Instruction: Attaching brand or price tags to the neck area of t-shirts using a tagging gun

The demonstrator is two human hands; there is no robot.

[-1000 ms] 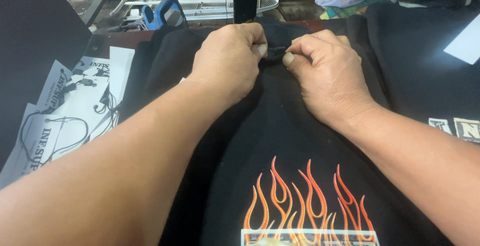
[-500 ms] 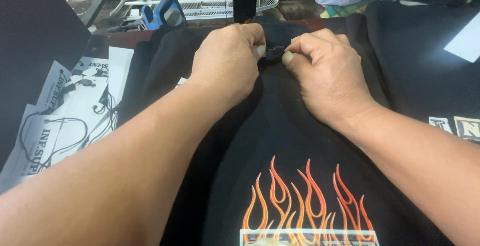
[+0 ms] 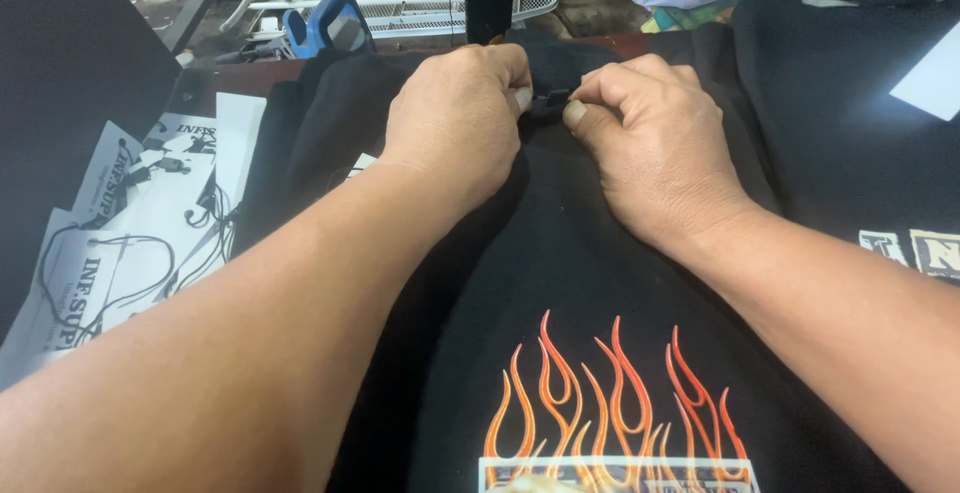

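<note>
A black garment (image 3: 560, 273) with an orange flame print (image 3: 610, 403) lies flat in front of me. My left hand (image 3: 455, 118) and my right hand (image 3: 650, 138) meet at its far edge, by the collar. Both pinch the black fabric there between thumb and fingers, knuckles nearly touching. What lies between the fingertips is mostly hidden.
White hang tags with black strings (image 3: 130, 223) lie in a pile at the left. More black garments (image 3: 850, 123) lie at the right, one with a white paper (image 3: 935, 83) on it. A black post (image 3: 488, 8) and a blue object (image 3: 325, 23) stand beyond the table.
</note>
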